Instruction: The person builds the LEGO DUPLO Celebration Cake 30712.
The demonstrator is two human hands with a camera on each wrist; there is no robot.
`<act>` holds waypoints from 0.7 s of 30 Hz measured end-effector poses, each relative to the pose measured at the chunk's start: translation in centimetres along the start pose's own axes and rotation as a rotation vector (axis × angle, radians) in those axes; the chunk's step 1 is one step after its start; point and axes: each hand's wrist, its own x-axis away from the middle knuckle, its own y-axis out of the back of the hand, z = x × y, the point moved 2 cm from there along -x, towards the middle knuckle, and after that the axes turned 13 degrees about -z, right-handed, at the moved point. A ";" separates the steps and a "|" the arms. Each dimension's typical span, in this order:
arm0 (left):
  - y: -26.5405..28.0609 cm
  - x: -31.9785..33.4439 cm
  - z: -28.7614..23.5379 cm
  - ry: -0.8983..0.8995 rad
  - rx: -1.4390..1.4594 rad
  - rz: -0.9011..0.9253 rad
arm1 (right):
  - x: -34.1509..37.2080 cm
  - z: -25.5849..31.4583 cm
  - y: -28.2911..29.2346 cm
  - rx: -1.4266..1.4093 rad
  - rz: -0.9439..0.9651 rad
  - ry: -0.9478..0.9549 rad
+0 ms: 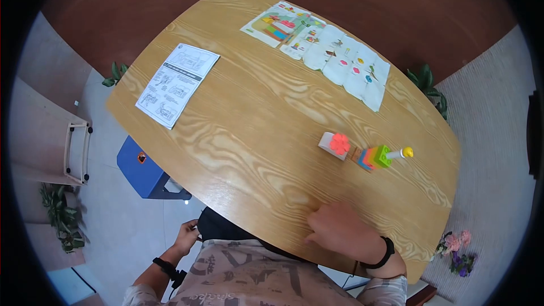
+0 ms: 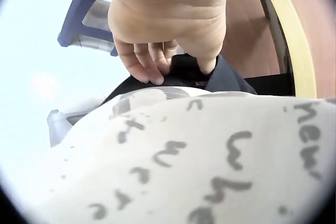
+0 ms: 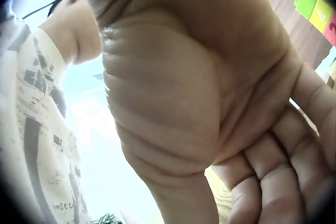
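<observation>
My right hand, blurred by motion, is over the table's near edge with nothing in it. In the right wrist view its fingers are loosely bent. Just beyond it lies a row of coloured toy bricks, with a lime-green brick at one end and a white candle piece with a yellow tip sticking out. Beside it sits a white curved brick bearing a coral flower piece. My left hand hangs below the table, its fingers and thumb apart against the dark trousers.
An unfolded picture sheet lies along the wooden table's far edge. A printed instruction booklet is at the left. On the floor left of the table stands a blue stool. Plants and flowers stand around.
</observation>
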 end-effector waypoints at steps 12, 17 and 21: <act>1.9 0.5 -3.1 0.010 -0.142 0.188 | -0.2 0.2 0.7 0.024 0.094 -0.019; 0.9 -0.5 -2.9 0.125 -0.040 0.205 | -0.1 0.4 0.8 0.038 0.091 -0.038; 4.4 -1.5 -2.0 0.133 -0.045 0.315 | 0.1 0.7 1.0 -0.001 -0.009 0.007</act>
